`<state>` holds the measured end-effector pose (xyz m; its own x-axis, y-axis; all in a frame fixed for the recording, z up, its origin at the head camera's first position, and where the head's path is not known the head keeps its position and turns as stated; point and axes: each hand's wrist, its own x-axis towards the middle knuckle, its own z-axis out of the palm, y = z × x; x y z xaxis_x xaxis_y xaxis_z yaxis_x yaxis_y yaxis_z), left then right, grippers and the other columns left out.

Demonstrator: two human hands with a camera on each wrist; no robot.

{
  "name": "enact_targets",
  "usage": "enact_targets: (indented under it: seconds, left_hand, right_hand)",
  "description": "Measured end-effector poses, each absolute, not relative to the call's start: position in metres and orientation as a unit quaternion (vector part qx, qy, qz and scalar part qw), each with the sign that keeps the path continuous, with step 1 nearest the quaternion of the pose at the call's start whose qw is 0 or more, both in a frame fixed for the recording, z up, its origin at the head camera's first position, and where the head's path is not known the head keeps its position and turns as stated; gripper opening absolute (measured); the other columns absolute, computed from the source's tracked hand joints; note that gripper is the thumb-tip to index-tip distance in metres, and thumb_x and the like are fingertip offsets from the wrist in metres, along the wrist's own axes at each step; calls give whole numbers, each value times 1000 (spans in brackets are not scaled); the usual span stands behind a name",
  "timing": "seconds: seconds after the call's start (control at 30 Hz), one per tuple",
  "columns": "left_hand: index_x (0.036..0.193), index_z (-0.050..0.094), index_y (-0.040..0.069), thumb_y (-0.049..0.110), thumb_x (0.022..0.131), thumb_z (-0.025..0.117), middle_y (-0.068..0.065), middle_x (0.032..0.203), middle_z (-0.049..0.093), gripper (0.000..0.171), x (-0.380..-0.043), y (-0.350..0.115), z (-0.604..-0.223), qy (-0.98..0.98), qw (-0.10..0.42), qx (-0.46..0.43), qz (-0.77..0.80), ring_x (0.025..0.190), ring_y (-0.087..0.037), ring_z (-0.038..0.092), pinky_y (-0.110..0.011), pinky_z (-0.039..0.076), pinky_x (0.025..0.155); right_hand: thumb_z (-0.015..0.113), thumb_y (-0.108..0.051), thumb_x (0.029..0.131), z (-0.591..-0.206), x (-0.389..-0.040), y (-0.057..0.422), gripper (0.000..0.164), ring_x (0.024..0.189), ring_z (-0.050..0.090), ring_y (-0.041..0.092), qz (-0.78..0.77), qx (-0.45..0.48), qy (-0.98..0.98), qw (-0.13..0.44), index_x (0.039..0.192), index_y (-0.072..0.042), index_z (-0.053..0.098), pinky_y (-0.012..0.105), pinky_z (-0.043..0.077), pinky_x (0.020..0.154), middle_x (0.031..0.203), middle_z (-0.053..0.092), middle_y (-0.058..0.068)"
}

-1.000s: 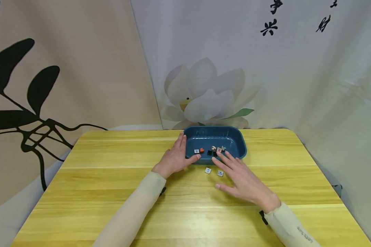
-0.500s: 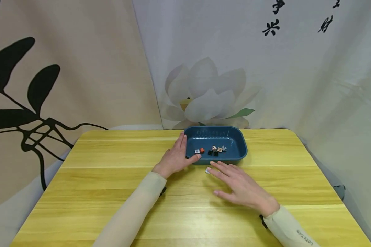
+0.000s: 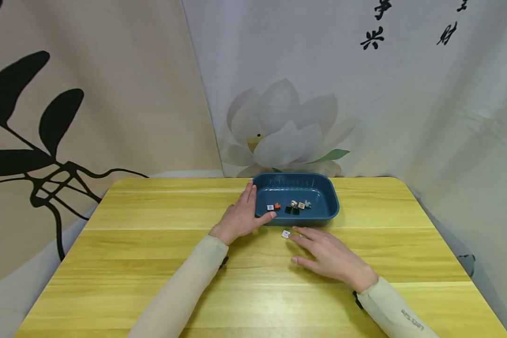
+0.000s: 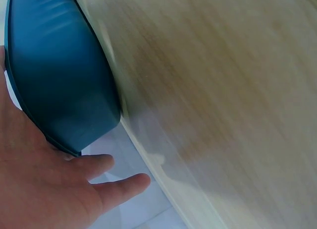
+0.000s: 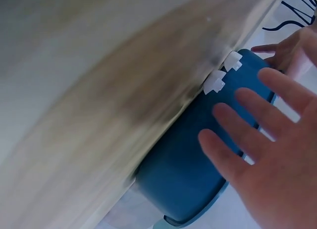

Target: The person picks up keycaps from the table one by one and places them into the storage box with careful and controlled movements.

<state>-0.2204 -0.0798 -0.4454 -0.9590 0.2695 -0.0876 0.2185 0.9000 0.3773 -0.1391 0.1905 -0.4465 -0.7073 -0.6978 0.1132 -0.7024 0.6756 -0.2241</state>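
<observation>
A dark blue rectangular basin (image 3: 296,221) stands near the table's far edge. My left hand (image 3: 239,217) lies along its left side, fingers straight and thumb at the front left corner; in the left wrist view the palm is beside the rim. In front of the basin are two small white square pieces; one white piece (image 3: 286,234) shows a printed mark, the other is mostly hidden behind my right fingers. Over them my right hand (image 3: 331,256) is held with fingers spread and nothing gripped. The right wrist view shows the pieces' (image 5: 214,82) stepped, notched sides.
Inside the basin lie several small pieces: a white one (image 3: 270,207), an orange one (image 3: 277,206), black ones (image 3: 295,211), beige ones (image 3: 301,205) and a grey one (image 3: 308,204). Behind the wooden table (image 3: 152,281) hangs a printed curtain (image 3: 405,103).
My right hand has drawn back from over the basin's front edge to the white pieces, covering most of the right-hand one. The left hand stays at the basin's side.
</observation>
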Motion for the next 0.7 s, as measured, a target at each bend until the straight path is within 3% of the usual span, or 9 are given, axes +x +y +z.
enact_targets:
  seconds: [0.33,0.7]
  left_hand:
    - [166,3,6,82,91,46,-6,174,-8,116,-221,-81,-446,972,75,123,186,158,-30,16,-63,31,117]
    - [166,5,5,83,91,46,-7,174,-7,116,-221,-80,-446,973,71,125,182,158,-30,18,-63,33,116]
  right_hand:
    - [68,-41,101,-449,-142,189,55,130,59,34,102,374,-922,5,142,-6,63,52,50,104,146,58,18]
    - [77,-30,96,-451,-143,189,41,115,66,28,86,374,-923,24,130,-7,71,46,55,97,129,67,12]
